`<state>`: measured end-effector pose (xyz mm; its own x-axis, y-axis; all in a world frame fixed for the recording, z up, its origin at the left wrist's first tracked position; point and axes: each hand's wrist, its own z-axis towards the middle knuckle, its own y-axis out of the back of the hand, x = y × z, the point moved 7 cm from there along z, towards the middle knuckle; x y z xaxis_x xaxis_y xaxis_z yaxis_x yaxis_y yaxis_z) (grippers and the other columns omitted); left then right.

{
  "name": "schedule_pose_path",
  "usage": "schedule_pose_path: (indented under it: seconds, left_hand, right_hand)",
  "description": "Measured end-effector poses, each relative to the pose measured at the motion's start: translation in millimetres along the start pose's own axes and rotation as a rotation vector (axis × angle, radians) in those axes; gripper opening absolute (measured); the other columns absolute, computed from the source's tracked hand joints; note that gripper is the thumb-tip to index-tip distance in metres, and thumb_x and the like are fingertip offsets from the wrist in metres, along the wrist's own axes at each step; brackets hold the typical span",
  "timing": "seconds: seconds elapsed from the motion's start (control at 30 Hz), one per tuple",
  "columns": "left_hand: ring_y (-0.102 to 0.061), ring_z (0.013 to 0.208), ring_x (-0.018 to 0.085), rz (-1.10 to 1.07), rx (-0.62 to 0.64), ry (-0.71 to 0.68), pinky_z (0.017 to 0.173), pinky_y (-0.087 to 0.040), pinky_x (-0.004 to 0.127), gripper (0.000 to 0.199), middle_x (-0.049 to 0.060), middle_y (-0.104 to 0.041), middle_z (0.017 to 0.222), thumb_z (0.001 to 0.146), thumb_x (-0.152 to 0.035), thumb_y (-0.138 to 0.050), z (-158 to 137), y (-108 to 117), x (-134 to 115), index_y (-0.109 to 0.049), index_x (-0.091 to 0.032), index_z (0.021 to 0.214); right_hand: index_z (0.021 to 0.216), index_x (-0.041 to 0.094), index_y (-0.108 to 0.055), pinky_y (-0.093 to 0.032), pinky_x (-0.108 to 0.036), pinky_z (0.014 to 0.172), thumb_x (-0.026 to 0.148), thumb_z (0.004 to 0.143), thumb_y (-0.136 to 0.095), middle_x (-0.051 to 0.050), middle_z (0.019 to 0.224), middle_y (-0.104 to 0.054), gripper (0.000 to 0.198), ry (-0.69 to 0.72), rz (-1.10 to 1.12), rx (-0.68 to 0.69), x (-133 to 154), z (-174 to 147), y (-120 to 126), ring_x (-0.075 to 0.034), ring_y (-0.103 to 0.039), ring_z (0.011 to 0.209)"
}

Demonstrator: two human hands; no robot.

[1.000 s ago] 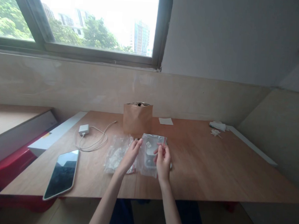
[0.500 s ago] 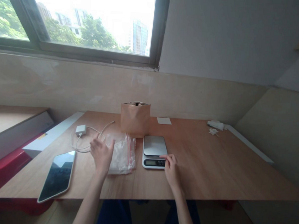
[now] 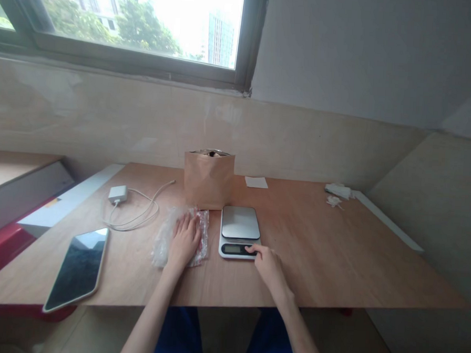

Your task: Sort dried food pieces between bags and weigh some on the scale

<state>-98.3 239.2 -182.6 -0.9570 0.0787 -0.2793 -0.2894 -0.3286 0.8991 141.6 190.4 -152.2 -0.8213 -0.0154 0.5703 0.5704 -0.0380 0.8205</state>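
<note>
Wooden table [image 3: 334, 255] under a window: left hand [image 3: 183, 240] lies flat, fingers spread, on a pile of clear bags [image 3: 165, 236]. Right hand [image 3: 268, 263], fingers loosely curled, touches the scale [image 3: 239, 229]. Far behind stands an open paper bag [image 3: 208, 179], contents unclear.

— What sort of place is this?
— A plain upper-floor workroom: a bare plywood worktop [image 3: 334, 255] under a window [image 3: 121, 18] facing towers.
— And what says so?
— A tablet [image 3: 76, 268] and charger [image 3: 117, 194] near its left edge, a digital scale [image 3: 239, 230] mid-worktop.
</note>
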Motion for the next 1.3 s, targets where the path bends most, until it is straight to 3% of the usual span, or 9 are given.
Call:
schedule_pose_path:
  seconds: [0.17, 0.3, 0.37, 0.47, 0.63, 0.73, 0.9, 1.1, 1.3]
  left_hand:
    - [-0.034, 0.13, 0.025, 0.079, -0.01, -0.021, 0.108, -0.024, 0.044, 0.042, 0.016, -0.044, 0.136, 0.089, -0.028, -0.032, 0, 3, -1, -0.048, -0.012, 0.124]
    - [-0.037, 0.129, 0.025, 0.076, -0.026, -0.031, 0.108, -0.026, 0.045, 0.042, 0.015, -0.046, 0.134, 0.089, -0.029, -0.031, 0, 4, -2, -0.049, -0.012, 0.123]
    - [-0.038, 0.128, 0.025, 0.062, -0.024, -0.038, 0.108, -0.026, 0.044, 0.042, 0.016, -0.046, 0.134, 0.089, -0.029, -0.031, 0, 4, -2, -0.049, -0.012, 0.123]
    - [-0.038, 0.128, 0.026, 0.048, -0.03, -0.045, 0.108, -0.025, 0.043, 0.042, 0.017, -0.045, 0.134, 0.089, -0.028, -0.031, -1, 4, -2, -0.05, -0.011, 0.122]
    - [-0.039, 0.127, 0.025, 0.013, -0.064, -0.048, 0.107, -0.027, 0.045, 0.041, 0.014, -0.049, 0.132, 0.088, -0.029, -0.031, -2, 6, -1, -0.051, -0.014, 0.121]
    - [-0.041, 0.125, 0.024, -0.02, -0.075, -0.051, 0.106, -0.029, 0.045, 0.039, 0.013, -0.051, 0.13, 0.089, -0.029, -0.031, -2, 6, 1, -0.052, -0.015, 0.119]
    - [-0.046, 0.121, 0.027, -0.114, -0.138, -0.049, 0.1, -0.035, 0.048, 0.037, 0.016, -0.053, 0.124, 0.089, -0.033, -0.032, -3, 8, 2, -0.052, -0.014, 0.113]
    - [-0.053, 0.105, 0.024, -0.304, -0.473, -0.051, 0.087, -0.045, 0.04, 0.026, 0.016, -0.052, 0.11, 0.087, -0.027, -0.037, -9, 46, 2, -0.05, -0.013, 0.105]
    - [-0.055, 0.088, 0.019, -0.282, -0.692, -0.099, 0.083, -0.043, 0.036, 0.018, 0.007, -0.056, 0.091, 0.082, -0.012, -0.041, -7, 106, -26, -0.056, -0.019, 0.088]
  right_hand:
    - [0.101, 0.029, -0.069, -0.042, -0.024, 0.063, 0.007, 0.076, -0.039, -0.005, 0.093, -0.072, 0.044, -0.065, -0.016, 0.18, -7, -4, 7, -0.02, -0.066, 0.077]
    - [0.106, 0.028, -0.067, -0.045, -0.027, 0.077, 0.006, 0.075, -0.035, -0.004, 0.103, -0.069, 0.049, 0.094, 0.125, 0.25, -1, -4, 10, -0.019, -0.064, 0.091]
    - [0.103, 0.025, -0.068, -0.044, -0.028, 0.085, 0.009, 0.076, -0.033, -0.002, 0.106, -0.068, 0.047, 0.189, 0.232, 0.2, -1, 3, 16, -0.017, -0.062, 0.097]
    - [0.101, 0.021, -0.068, -0.046, -0.029, 0.082, 0.011, 0.076, -0.032, -0.003, 0.099, -0.069, 0.045, 0.198, 0.27, 0.001, -18, 30, 33, -0.017, -0.062, 0.09]
    - [0.103, 0.009, -0.064, -0.042, -0.037, 0.088, 0.009, 0.074, -0.036, -0.016, 0.099, -0.063, 0.041, 0.068, -0.06, -0.345, -67, 77, 57, -0.024, -0.057, 0.096]
    - [0.106, 0.005, -0.062, -0.039, -0.04, 0.089, 0.009, 0.074, -0.038, -0.02, 0.104, -0.059, 0.04, -0.01, -0.239, -0.422, -92, 84, 50, -0.028, -0.053, 0.102]
    - [0.11, 0.007, -0.058, -0.039, -0.039, 0.087, 0.011, 0.079, -0.036, -0.018, 0.11, -0.059, 0.039, 0.002, -0.328, -0.44, -108, 74, 29, -0.028, -0.053, 0.102]
    - [0.105, 0.009, -0.06, -0.039, -0.035, 0.087, 0.011, 0.079, -0.035, -0.015, 0.106, -0.062, 0.036, 0.039, -0.307, -0.49, -109, 72, 30, -0.023, -0.055, 0.098]
    - [0.102, 0.011, -0.06, -0.039, -0.034, 0.084, 0.012, 0.08, -0.032, -0.014, 0.102, -0.062, 0.036, 0.063, -0.262, -0.509, -110, 70, 31, -0.022, -0.054, 0.097]
